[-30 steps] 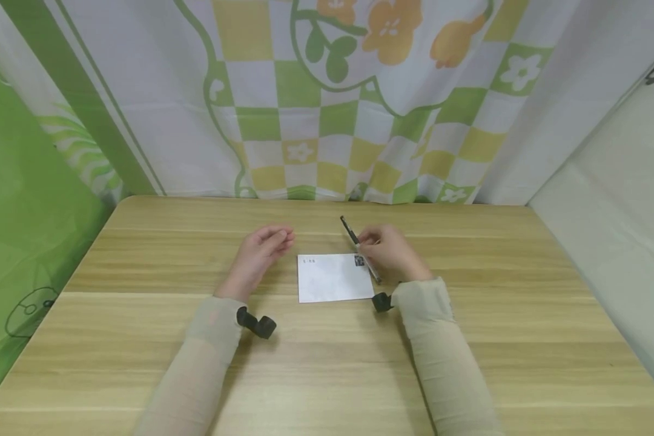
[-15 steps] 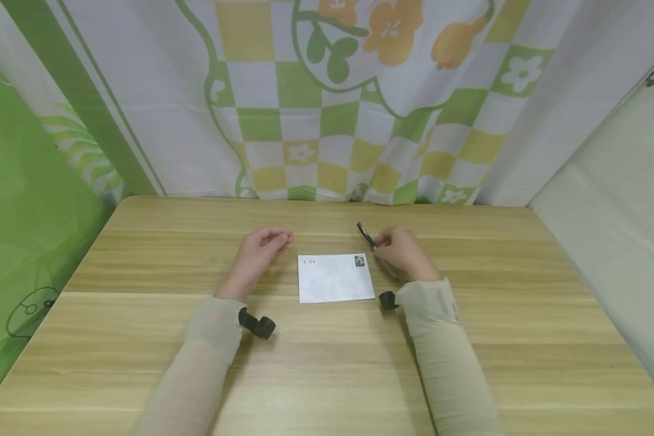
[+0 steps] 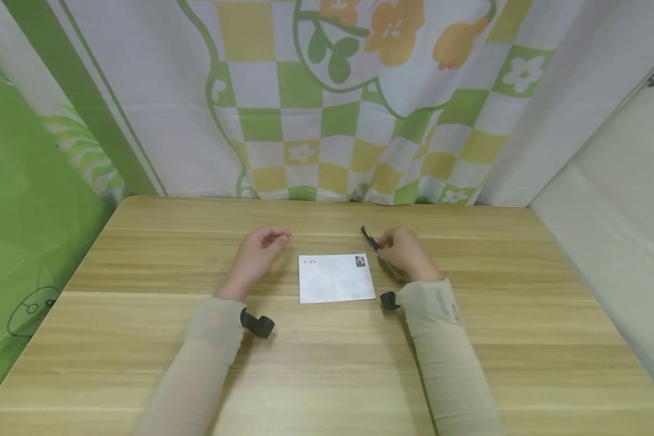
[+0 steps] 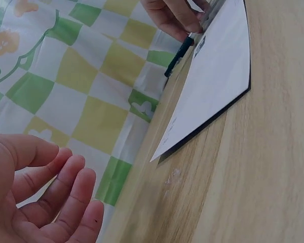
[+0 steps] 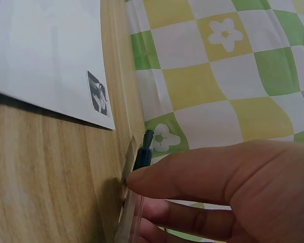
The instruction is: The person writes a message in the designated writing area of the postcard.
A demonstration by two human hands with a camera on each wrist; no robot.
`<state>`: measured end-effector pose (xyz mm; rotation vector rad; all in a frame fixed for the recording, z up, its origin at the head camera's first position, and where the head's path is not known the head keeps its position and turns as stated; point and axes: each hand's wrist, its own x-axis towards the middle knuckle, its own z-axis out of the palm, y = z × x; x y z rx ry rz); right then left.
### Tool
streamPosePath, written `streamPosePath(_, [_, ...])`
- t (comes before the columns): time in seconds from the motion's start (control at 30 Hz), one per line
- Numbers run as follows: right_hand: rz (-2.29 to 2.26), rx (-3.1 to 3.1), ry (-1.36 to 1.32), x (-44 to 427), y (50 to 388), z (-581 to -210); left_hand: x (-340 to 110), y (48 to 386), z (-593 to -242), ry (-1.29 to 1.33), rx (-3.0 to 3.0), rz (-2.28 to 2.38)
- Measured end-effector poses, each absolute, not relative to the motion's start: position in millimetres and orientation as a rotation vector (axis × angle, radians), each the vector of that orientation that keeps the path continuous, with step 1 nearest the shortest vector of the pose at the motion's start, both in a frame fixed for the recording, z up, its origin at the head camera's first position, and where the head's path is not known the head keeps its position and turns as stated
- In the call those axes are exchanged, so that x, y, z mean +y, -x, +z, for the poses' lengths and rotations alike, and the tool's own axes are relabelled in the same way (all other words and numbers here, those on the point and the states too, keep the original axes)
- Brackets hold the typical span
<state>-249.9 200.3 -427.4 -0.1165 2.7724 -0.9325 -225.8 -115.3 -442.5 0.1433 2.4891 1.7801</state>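
A white envelope [image 3: 336, 280] lies on the table, with a small dark stamp-like picture [image 3: 360, 261] in its upper right corner and tiny marks in its upper left. Just right of it, my right hand [image 3: 407, 253] pinches a pen [image 5: 143, 156] between thumb and fingers. The pen has a dark end and a clear barrel; it slants close to the tabletop, partly hidden by the fingers. Left of the envelope, my left hand [image 3: 257, 254] holds nothing, its fingers [image 4: 77, 195] loosely bent and apart from the paper.
The wood-grain table [image 3: 327, 375] reaches back to a checked green, yellow and white curtain [image 3: 338, 121]. A green cloth [image 3: 33, 200] hangs at the left, a pale wall [image 3: 616, 181] stands at the right. Both wrists carry small black cameras.
My right hand has moved right with the pen, from over the envelope's right edge to beside it. My left thumb has parted slightly from the fingers. The envelope stays put.
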Motion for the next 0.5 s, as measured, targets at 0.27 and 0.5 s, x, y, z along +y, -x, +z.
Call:
streamPosePath(0.27, [-0.935, 2.758, 0.098, 201.7, 249.6, -426.9, -114.8, 225.1, -441.3, -0.169, 2.561, 1.668])
streamPosePath(0.5, [-0.947, 2.76, 0.08, 201.7, 250.7, -429.9, -115.2, 226.3, -443.9, -0.218, 2.654, 1.551])
